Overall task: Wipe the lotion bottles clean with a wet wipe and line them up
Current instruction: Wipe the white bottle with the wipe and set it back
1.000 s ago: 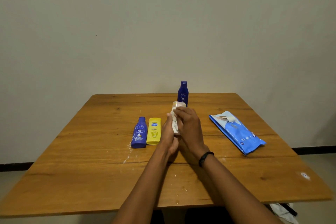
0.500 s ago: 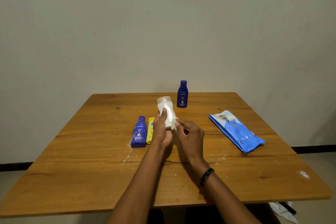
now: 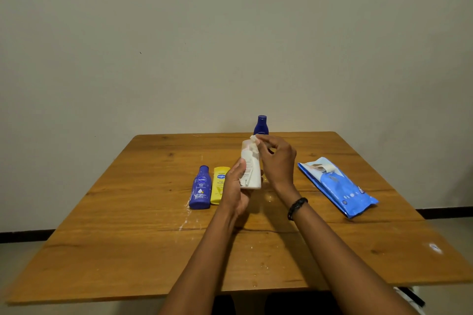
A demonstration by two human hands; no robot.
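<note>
My left hand [image 3: 234, 186] grips a white lotion bottle [image 3: 253, 174] by its lower part and holds it upright above the table. A white wet wipe [image 3: 249, 151] drapes over the bottle's top and side. My right hand [image 3: 276, 158] pinches the wipe at the bottle's cap. A blue lotion bottle [image 3: 200, 188] and a yellow one [image 3: 219, 185] lie side by side to the left. Another blue bottle [image 3: 261, 125] stands upright at the far edge, partly behind my right hand.
A blue wet-wipe pack [image 3: 335, 186] lies on the right of the wooden table [image 3: 128, 238]. White smears [image 3: 185, 217] mark the wood near the lying bottles. A plain wall stands behind the table. A small white sticker [image 3: 434, 247] sits near the right edge.
My right hand rose from the bottle's lower side to its cap, taking the wipe along. The bottle came more upright and shifted slightly right in my left hand.
</note>
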